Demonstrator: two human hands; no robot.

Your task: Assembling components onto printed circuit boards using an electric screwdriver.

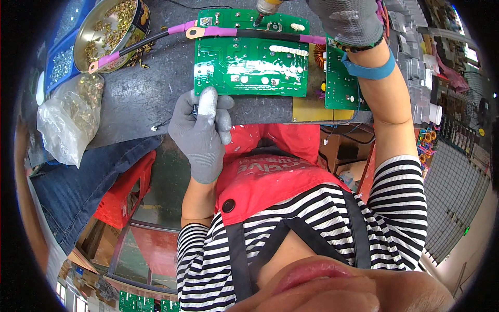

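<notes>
L hand (pixel 199 129), half-curled, has thumb on PCB (pixel 251 58) near-L edge; driver bit (pixel 258 20) is far side, nearer R hand (pixel 349 21), both grips unclear.

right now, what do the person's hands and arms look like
The left hand wears a grey glove with a whitish patch. The right hand has a matching glove, a dark bracelet and a blue wristband. Black-and-white striped sleeves leave both forearms partly bare.
</notes>
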